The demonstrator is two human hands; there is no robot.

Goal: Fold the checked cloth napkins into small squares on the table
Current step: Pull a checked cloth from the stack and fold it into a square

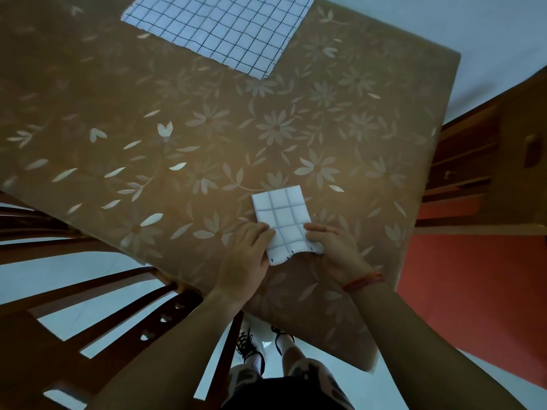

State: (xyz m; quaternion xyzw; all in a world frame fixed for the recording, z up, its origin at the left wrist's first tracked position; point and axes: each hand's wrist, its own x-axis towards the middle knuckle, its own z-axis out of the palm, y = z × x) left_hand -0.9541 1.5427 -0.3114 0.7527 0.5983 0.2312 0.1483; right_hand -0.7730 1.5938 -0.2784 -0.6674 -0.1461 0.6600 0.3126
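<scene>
Two grips: left hand (245,261), right hand (334,255) pinch folded napkin (281,214), near end (long axis away).

Folded napkin (281,220): matt woven cloth; tablecloth (207,143): glossy floral; chair (88,306): wood

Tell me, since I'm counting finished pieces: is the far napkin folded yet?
No, the far napkin lies spread out flat as one large unfolded sheet.

Only 1 view is given, taken from the person's head. The table (207,137) is looked down on steeply from above. The left hand (245,258), right hand (334,255) and folded napkin (281,214) are seen close.
</scene>
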